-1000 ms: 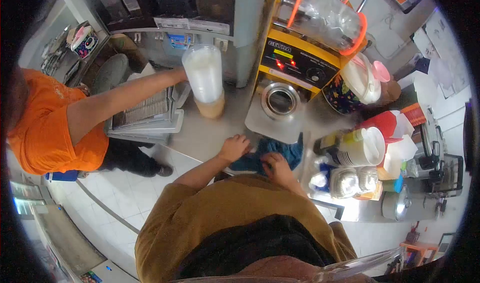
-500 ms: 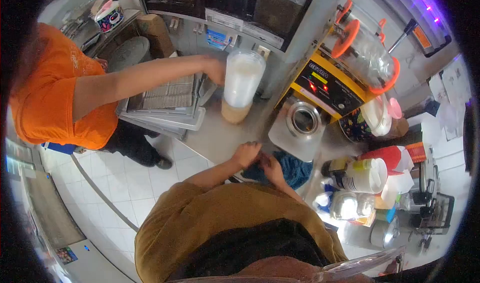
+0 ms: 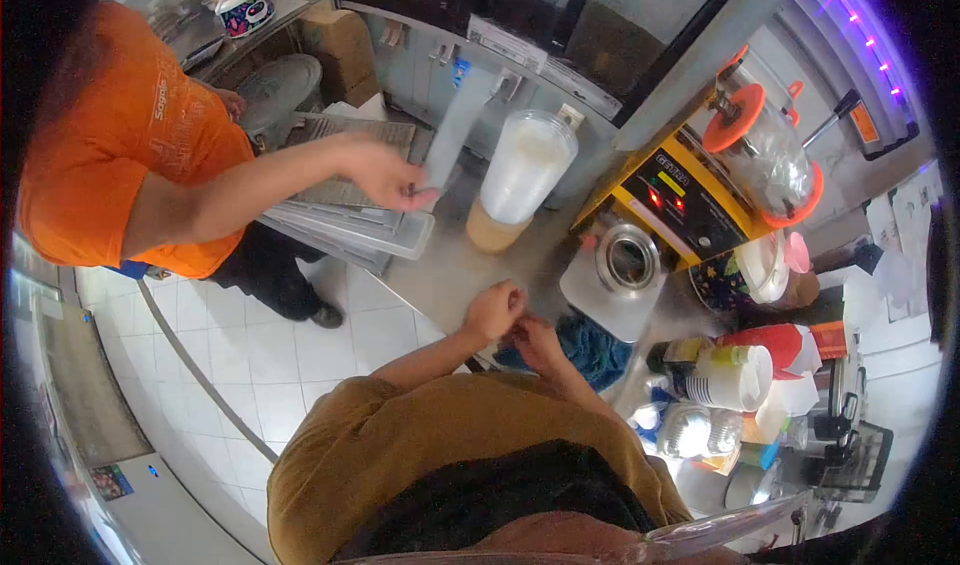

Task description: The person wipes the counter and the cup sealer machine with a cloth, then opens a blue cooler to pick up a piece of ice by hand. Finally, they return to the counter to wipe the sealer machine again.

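Note:
My left hand [image 3: 494,311] is raised over the metal counter's front edge, its fingers curled together. Close beside it on the right, my right hand [image 3: 537,344] is also curled, the fingertips of both nearly meeting. Whatever they may hold is too small to make out. A blue cloth [image 3: 592,350] lies crumpled on the counter [image 3: 425,283] just right of my right hand. Beyond my hands stands a tall stack of clear plastic cups [image 3: 529,165] on a tan base [image 3: 494,229]. The yellow sealing machine [image 3: 690,200] has a round metal opening [image 3: 630,257] in its lower plate.
A co-worker in an orange shirt [image 3: 150,135] stands at the left, one hand [image 3: 385,172] holding a translucent strip [image 3: 458,130] over stacked grey trays [image 3: 400,233]. White cups [image 3: 735,377], clear lids [image 3: 690,430] and a red container [image 3: 765,343] crowd the right side.
The co-worker's hand has drawn back to the left from behind the cups, with a translucent strip now in it. The view has shifted slightly. My hands stay close together.

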Demonstrator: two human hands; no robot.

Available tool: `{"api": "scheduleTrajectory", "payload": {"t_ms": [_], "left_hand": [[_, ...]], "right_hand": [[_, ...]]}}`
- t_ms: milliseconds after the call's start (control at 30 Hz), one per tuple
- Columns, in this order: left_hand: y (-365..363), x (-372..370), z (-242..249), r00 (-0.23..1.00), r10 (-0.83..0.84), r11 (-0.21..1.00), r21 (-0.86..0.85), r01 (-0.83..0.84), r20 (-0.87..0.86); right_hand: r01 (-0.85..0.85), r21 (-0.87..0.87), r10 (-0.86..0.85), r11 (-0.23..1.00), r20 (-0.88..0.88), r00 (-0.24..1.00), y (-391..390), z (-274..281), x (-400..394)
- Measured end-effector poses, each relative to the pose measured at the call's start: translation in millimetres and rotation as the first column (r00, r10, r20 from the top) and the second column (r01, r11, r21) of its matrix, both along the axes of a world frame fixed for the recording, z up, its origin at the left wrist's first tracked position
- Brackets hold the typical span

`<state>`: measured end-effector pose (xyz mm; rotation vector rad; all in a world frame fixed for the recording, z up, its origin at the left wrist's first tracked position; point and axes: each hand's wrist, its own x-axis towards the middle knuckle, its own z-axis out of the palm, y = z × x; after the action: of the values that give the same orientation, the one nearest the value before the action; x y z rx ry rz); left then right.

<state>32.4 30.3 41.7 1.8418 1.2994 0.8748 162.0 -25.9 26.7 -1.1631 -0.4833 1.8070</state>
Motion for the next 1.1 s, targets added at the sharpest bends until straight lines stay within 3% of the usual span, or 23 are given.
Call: {"api": "scheduleTrajectory", "payload": {"t_ms": [67,167,267,367,433,533,633,833,933,1033,1100], "left_hand": [[0,1,8,0.996,0.049,0.995,0.081,-0.055,0.071],[-4,-2,42,0.995,0.005,0.999,0.053,-0.010,0.104],[-11,-7,72,0.963,-0.068,0.997,0.061,0.054,0.260],[-9,-7,78,0.958,-0.084,0.990,0.131,0.049,0.276],[-3,-5,70,0.959,-0.112,0.982,0.176,0.067,0.259],[-4,-4,62,0.965,-0.140,0.982,0.156,0.106,0.224],[-4,-4,49,0.961,-0.179,0.976,0.159,0.147,0.211],[-5,-29,38,0.963,-0.222,0.964,0.181,0.193,0.154],[-9,-44,29,0.970,-0.198,0.970,0.172,0.173,0.141],[-14,-59,23,0.978,-0.168,0.973,0.183,0.144,0.123],[-17,-66,23,0.983,-0.153,0.974,0.186,0.132,0.102]], "right_hand": [[0.059,-0.088,-0.066,0.994,-0.087,0.994,-2,35,-12],[0.066,0.086,-0.059,0.994,-0.083,0.995,-11,42,-7],[0.030,0.047,-0.030,0.998,-0.004,1.000,-25,86,4],[0.033,0.254,-0.122,0.967,0.341,0.932,-37,130,32],[0.033,0.393,-0.298,0.919,0.636,0.712,-35,136,59],[-0.219,0.406,-0.397,0.887,0.914,0.089,-25,133,91],[-0.282,0.440,-0.465,0.852,0.885,-0.025,-25,125,96],[-0.324,0.575,-0.630,0.752,0.771,-0.094,-25,118,94],[-0.247,0.516,-0.529,0.820,0.848,0.012,-28,121,96],[-0.211,0.592,-0.570,0.778,0.806,0.160,-27,121,102],[-0.259,0.479,-0.468,0.838,0.877,0.109,-26,127,111]]}}
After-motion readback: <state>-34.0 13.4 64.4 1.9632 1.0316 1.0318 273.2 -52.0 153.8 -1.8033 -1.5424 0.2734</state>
